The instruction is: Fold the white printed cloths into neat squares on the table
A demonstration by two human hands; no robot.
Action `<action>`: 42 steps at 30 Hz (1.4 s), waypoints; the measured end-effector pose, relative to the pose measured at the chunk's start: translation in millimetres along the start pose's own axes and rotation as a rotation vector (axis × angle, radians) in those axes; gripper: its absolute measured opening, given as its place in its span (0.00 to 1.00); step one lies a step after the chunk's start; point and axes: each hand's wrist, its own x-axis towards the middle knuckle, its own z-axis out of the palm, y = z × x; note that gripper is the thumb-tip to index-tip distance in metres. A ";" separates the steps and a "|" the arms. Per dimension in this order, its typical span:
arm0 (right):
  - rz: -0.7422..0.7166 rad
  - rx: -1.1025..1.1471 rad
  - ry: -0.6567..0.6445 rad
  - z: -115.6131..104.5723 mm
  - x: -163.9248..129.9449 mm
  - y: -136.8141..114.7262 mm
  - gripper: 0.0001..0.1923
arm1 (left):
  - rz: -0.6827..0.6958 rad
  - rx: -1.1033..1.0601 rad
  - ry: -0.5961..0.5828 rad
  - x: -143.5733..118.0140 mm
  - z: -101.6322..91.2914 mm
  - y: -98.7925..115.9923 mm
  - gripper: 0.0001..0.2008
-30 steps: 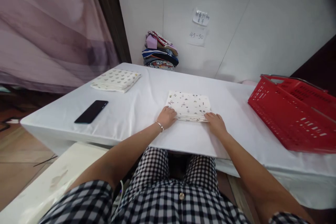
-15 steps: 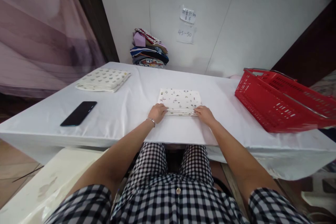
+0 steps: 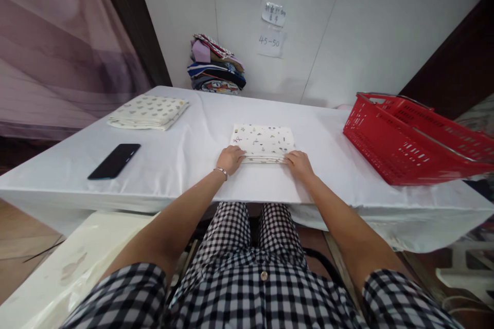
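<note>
Folded cloth (image 3: 263, 142): worktop (image 3: 185, 164) centre, 12 o'clock from you. Your left hand (image 3: 230, 159) and right hand (image 3: 299, 165): grip pinching near corners, squaring layers. Basket (image 3: 401, 139): 2 o'clock.

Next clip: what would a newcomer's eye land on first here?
Probably the folded white cloth with small printed motifs at the middle of the white-covered table, with the left hand and the right hand resting at its two near corners. Next, the bright red plastic basket at the table's right end. To the left lie a black phone and, further back, a second folded patterned cloth.
</note>
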 end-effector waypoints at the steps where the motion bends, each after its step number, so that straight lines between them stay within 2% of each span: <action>1: -0.013 -0.005 -0.004 -1.0 0.3 -1.0 0.13 | 0.011 0.003 -0.002 0.6 0.2 0.8 0.13; 7: -0.015 -0.027 -0.071 -1.9 5.9 0.0 0.14 | 0.039 0.028 -0.038 3.6 2.0 4.4 0.13; 12: 0.023 0.009 -0.182 -8.1 17.5 3.1 0.12 | 0.092 0.042 -0.073 7.2 -0.7 2.3 0.12; 16: -0.009 -0.002 -0.188 -12.0 25.6 -11.0 0.12 | 0.010 0.038 -0.095 13.0 -0.1 1.9 0.12; 19: -0.059 0.044 -0.170 -6.7 31.6 -24.9 0.14 | -0.044 -0.003 -0.106 16.4 0.7 1.9 0.12; 24: -0.072 0.112 -0.116 9.7 42.3 -33.8 0.13 | -0.057 -0.050 -0.114 18.5 -0.1 0.2 0.13; 27: -0.013 0.174 -0.071 19.2 43.9 -33.5 0.13 | -0.076 -0.072 -0.098 16.5 1.9 0.0 0.12; 31: 0.050 0.231 0.071 31.6 37.4 -35.1 0.13 | -0.080 -0.140 0.080 8.7 8.7 6.9 0.11; 34: 0.031 0.244 0.177 38.3 31.6 -37.4 0.13 | -0.002 -0.132 0.179 2.9 13.7 18.0 0.11; 37: 0.010 0.264 0.225 40.8 29.6 -38.1 0.13 | 0.064 -0.085 0.131 2.0 16.9 28.1 0.11; 42: -0.001 0.284 0.250 40.5 30.2 -36.9 0.12 | 0.052 -0.034 0.065 7.5 18.1 35.9 0.11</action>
